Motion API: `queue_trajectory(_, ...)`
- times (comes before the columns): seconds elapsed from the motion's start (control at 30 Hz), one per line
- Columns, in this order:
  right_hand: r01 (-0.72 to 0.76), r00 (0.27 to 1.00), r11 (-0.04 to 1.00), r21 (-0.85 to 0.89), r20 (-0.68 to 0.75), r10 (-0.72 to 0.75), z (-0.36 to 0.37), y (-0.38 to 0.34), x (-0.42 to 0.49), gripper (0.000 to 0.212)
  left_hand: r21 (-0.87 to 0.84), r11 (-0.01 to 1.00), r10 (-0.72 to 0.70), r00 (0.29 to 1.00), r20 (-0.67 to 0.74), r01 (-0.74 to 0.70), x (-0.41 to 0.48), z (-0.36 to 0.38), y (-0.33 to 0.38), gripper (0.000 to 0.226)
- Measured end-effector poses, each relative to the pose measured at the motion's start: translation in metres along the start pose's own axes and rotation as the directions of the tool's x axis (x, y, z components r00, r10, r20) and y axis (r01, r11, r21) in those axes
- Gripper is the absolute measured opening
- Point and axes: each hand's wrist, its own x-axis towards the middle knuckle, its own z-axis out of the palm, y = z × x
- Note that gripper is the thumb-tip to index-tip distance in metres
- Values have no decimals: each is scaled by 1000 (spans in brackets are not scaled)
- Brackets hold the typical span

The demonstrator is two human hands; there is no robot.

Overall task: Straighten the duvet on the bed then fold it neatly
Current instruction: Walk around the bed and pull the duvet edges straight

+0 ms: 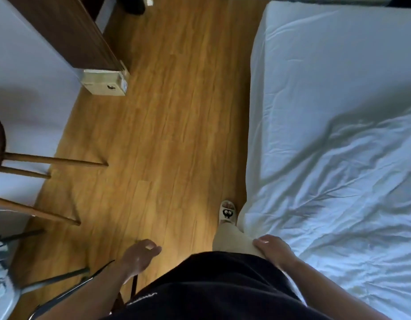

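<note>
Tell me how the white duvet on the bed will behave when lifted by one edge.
Probably floppy: the duvet lies in deep creases and droops over the bed's side. Likely light for its bulk, since it looks puffy. It may slide easily on the smooth sheet.

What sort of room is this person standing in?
Most likely a bedroom: a bed with a white sheet, a rumpled white duvet on it, and a wooden-legged chair on the wood floor.
</note>
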Motion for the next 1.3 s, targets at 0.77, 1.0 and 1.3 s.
queue_trajectory(0.77,-162,984,974,160,-48,171,-420,-303,253,30,0,995,97,995,35,-97,274,-483,325,15)
queue_trajectory(1.0,-100,987,966,240,-100,127,-556,-395,339,38,8,1000,-12,998,55,12,389,-647,406,25)
queue_trajectory(1.3,-165,983,928,333,-18,181,-772,-444,463,35,-54,992,113,991,-74,-117,444,-775,668,23)
